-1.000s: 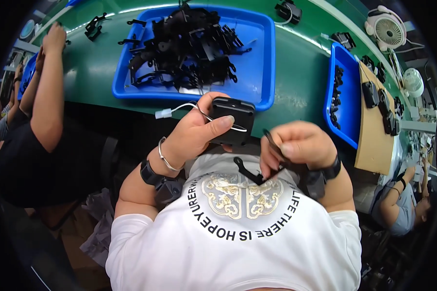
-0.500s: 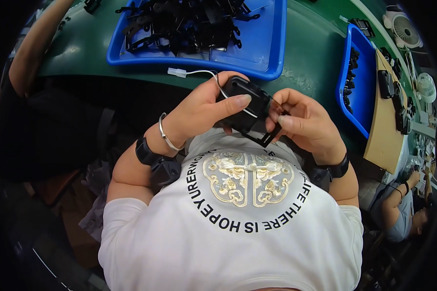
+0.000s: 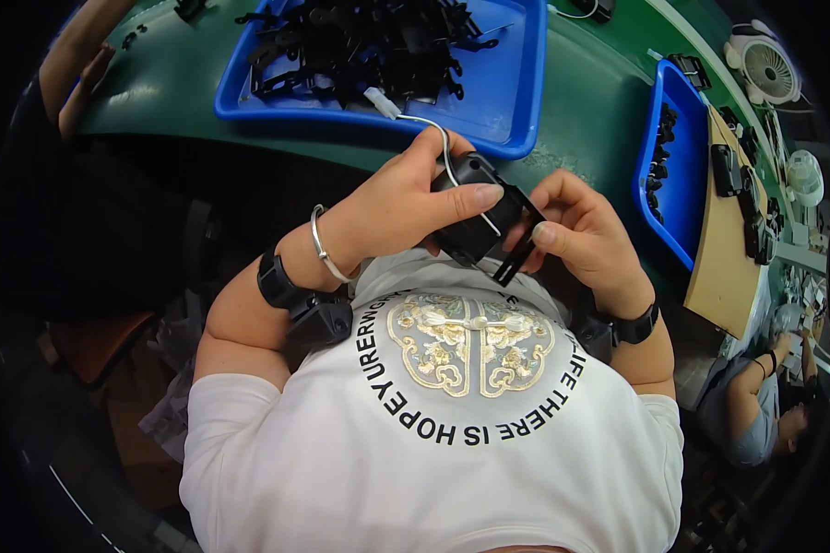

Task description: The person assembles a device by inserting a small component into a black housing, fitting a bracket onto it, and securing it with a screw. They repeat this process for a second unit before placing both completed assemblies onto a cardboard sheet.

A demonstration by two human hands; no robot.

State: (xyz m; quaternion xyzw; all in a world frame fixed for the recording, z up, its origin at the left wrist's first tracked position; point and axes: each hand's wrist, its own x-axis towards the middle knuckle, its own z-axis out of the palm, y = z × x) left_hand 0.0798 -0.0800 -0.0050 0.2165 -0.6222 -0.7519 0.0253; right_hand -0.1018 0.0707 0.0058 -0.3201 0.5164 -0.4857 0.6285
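My left hand (image 3: 413, 198) is closed round a black plastic housing (image 3: 466, 235), its thumb lying across the upper face. A white cable runs out from the housing past that thumb and ends in a white connector plug (image 3: 382, 102) above the near rim of the blue tray. Between the thumb and fingers of my right hand (image 3: 581, 230) is a thin black bracket (image 3: 518, 256), held against the right side of the housing. Whether the bracket is fastened to the housing I cannot tell. Both hands are in front of my chest.
A large blue tray (image 3: 535, 83) of black brackets (image 3: 369, 46) stands on the green table (image 3: 157, 92). To the right are a smaller blue bin (image 3: 687, 166) with black parts, a cardboard sheet (image 3: 715, 267) and a white fan (image 3: 763, 69). Other people's arms show at both sides.
The housing and both hands have shifted slightly right. The connector plug has swung up and to the right, over the tray. The bracket is tilted differently against the housing.
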